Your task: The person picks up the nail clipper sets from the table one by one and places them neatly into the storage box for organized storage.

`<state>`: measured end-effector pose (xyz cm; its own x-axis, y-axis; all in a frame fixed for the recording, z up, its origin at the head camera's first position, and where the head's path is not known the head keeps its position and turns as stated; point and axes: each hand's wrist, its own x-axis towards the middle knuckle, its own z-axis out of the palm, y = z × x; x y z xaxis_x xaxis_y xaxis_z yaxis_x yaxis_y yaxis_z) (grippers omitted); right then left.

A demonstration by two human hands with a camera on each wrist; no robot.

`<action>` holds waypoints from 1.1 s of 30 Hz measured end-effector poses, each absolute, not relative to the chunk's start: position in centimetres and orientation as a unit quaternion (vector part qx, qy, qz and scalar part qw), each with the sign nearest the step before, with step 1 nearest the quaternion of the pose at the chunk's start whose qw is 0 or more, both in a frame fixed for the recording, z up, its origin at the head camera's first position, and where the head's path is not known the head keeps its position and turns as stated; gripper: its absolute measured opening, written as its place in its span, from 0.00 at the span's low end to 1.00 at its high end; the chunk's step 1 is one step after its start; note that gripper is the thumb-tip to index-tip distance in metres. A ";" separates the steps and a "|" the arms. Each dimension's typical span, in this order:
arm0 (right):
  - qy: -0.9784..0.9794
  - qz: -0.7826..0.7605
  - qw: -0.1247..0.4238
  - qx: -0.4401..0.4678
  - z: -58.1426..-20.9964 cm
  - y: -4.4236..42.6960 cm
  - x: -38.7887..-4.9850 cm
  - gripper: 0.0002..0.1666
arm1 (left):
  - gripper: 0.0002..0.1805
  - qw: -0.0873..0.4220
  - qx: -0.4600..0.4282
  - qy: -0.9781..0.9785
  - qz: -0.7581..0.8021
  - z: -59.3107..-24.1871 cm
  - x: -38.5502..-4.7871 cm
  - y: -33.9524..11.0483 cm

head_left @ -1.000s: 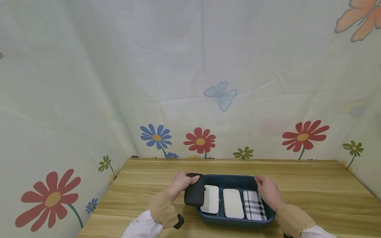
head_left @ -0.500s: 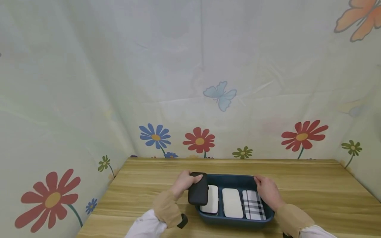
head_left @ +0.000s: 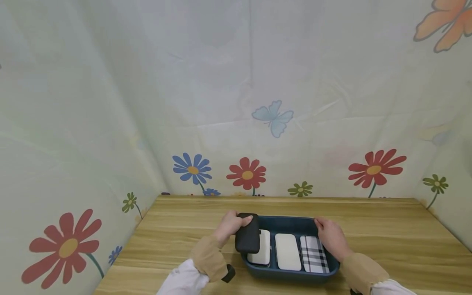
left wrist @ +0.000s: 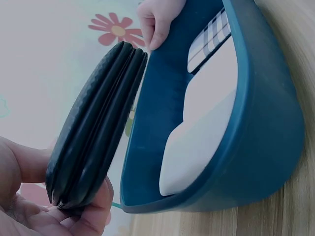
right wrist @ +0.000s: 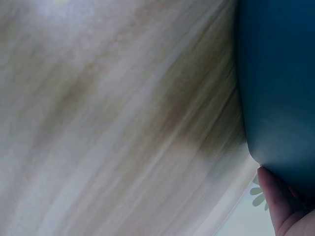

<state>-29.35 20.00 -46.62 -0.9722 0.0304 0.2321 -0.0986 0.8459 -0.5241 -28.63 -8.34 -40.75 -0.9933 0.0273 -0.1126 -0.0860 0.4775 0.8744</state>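
Observation:
My left hand (head_left: 229, 225) grips a black wallet (head_left: 248, 235) by its far end, thumb on top. The wallet is tilted above the left end of a dark blue bin (head_left: 291, 277); in the left wrist view, the layered edge of the wallet (left wrist: 101, 128) shows, apart from the rim. Inside the bin lie a white wallet-like case (head_left: 264, 248), partly hidden by the black one, a second white case (head_left: 288, 252) in the middle and a black-and-white plaid one (head_left: 314, 254) at the right. My right hand (head_left: 333, 239) pinches the bin's rim at the far right corner.
The bin stands on a wood-grain table (head_left: 177, 229) near its front. Behind the table hangs a pale curtain (head_left: 206, 102) printed with flowers and butterflies, and it also runs along the left side.
My left hand has moved the black wallet slightly to the right, further over the bin's left end and the first white case. My right hand has stayed on the rim.

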 end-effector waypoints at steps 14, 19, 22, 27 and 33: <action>-0.955 0.273 0.112 0.015 -46.6 20.0 -29.3 0.15 | 0.18 0.070 -0.008 0.834 0.547 -40.7 -28.8 -7.8; -0.955 0.273 0.112 0.014 -46.6 20.0 -29.4 0.15 | 0.18 0.069 -0.003 0.831 0.553 -40.6 -28.8 -7.5; -0.955 0.274 0.109 0.014 -46.5 20.0 -29.4 0.15 | 0.17 0.071 -0.001 0.827 0.558 -40.6 -28.8 -7.4; -0.955 0.275 0.106 0.013 -46.4 20.0 -29.2 0.15 | 0.17 0.075 -0.006 0.823 0.563 -40.6 -28.8 -7.3; -0.955 0.278 0.103 0.011 -46.4 19.9 -29.3 0.16 | 0.18 0.077 -0.016 0.819 0.569 -40.4 -29.1 -7.1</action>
